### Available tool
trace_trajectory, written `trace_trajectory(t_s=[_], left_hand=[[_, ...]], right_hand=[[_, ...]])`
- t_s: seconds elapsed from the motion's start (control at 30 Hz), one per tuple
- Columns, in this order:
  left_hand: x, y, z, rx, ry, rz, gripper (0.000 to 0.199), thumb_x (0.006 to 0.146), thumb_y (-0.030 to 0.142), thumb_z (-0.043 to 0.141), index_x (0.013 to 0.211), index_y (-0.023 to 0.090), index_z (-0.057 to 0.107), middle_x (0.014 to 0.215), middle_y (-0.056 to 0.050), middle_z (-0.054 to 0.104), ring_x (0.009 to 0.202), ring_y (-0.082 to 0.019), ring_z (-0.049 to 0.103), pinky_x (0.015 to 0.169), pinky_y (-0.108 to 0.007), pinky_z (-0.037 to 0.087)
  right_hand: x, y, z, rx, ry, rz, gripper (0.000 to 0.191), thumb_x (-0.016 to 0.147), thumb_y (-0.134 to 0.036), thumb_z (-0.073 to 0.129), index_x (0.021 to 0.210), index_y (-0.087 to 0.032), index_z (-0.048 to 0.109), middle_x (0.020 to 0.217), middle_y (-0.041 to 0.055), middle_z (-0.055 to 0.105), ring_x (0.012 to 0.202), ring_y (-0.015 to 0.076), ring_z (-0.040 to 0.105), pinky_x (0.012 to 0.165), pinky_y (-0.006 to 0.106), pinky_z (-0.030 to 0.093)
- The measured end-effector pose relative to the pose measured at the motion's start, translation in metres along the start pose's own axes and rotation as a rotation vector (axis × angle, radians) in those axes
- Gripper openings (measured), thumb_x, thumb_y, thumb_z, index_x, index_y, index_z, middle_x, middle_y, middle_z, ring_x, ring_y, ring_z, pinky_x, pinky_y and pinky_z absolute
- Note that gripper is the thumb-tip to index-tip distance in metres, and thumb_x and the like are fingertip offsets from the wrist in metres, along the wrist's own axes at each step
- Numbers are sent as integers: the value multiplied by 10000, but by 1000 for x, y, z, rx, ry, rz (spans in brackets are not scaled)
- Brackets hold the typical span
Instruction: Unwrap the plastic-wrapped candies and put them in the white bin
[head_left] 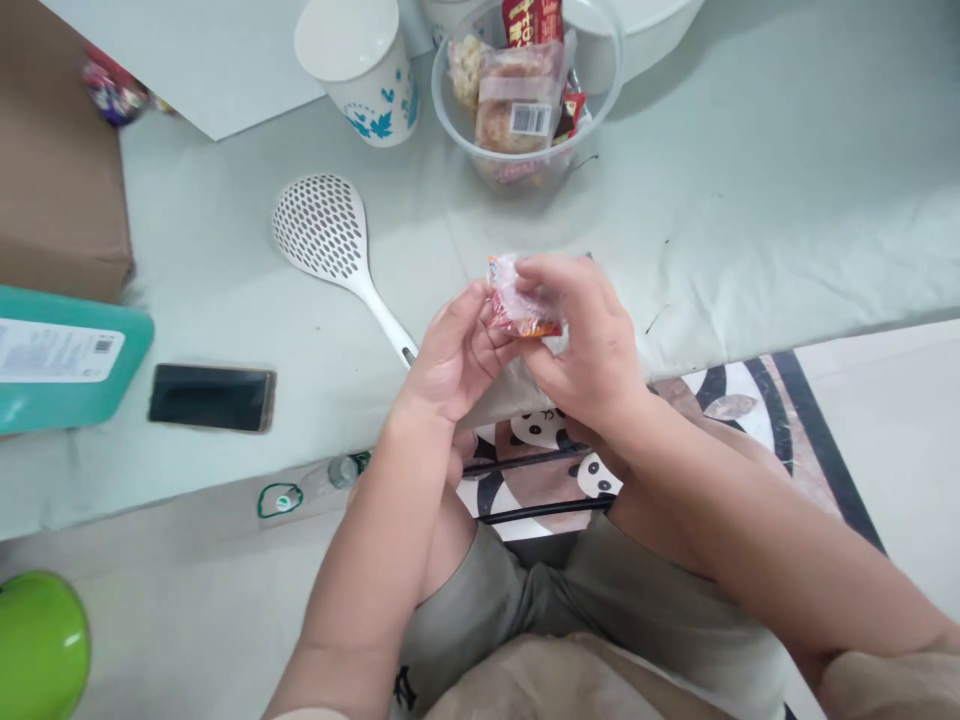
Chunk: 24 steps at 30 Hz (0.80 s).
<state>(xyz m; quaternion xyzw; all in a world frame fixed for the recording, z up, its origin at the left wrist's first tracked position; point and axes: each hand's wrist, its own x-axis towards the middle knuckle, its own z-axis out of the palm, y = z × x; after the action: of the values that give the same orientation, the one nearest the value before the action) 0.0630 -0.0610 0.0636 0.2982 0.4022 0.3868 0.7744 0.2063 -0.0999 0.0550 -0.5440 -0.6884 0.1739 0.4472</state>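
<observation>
Between my two hands is a small snack packet [525, 305] in shiny wrapping, pinkish white with red and orange edges. My left hand [459, 350] grips its left edge with thumb and fingers. From the right, my right hand [589, 335] holds it too, fingers bent over its top and thumb below. Beyond the hands stands a clear plastic bowl [450, 125] holding several wrapped snacks. A white slotted ladle [322, 228] lies left of the hands, its handle end close to my left wrist.
A paper cup [375, 90] with blue leaves stands left of the bowl. On the table's left are a phone [212, 397], a teal container [124, 350] and a cardboard box [60, 170]. A white basin [652, 35] is at the back. The table's front edge runs below my hands.
</observation>
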Motion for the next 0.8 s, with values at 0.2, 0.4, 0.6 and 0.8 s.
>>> trace_trajectory(t_s=[0.2, 0.4, 0.6, 0.8], left_hand=[[12, 0, 0, -36, 17, 58, 313, 747, 296, 842, 1014, 253, 685, 887, 28, 735, 807, -147, 684, 763, -297, 575], [19, 7, -10, 13, 36, 87, 395, 762, 341, 825, 1092, 229, 639, 1018, -28, 739, 967, -201, 743, 868, -333, 606], [20, 7, -13, 69, 29, 87, 461, 690, 207, 807, 1114, 236, 629, 1079, -33, 740, 1075, -233, 731, 953, -386, 601], [25, 2, -7, 27, 64, 90, 356, 719, 145, 678, 1058, 237, 623, 982, -13, 740, 927, -190, 732, 840, -335, 621]], right_hand=[[8, 2, -19, -103, -23, -66, 501, 802, -138, 537, 1280, -267, 616, 1257, 115, 696, 1331, 339, 593, 1199, 579, 419], [9, 23, -48, -413, -75, 444, 396, 825, -333, 654, 1208, -244, 609, 1183, 148, 666, 1028, 341, 660, 933, 566, 549], [2, 37, -46, -478, -248, 515, 375, 753, -263, 651, 1128, -234, 648, 898, 92, 709, 725, 264, 599, 673, 395, 493], [16, 17, -40, 21, -170, 635, 94, 831, -239, 610, 920, -238, 641, 705, -1, 649, 578, 176, 552, 557, 315, 412]])
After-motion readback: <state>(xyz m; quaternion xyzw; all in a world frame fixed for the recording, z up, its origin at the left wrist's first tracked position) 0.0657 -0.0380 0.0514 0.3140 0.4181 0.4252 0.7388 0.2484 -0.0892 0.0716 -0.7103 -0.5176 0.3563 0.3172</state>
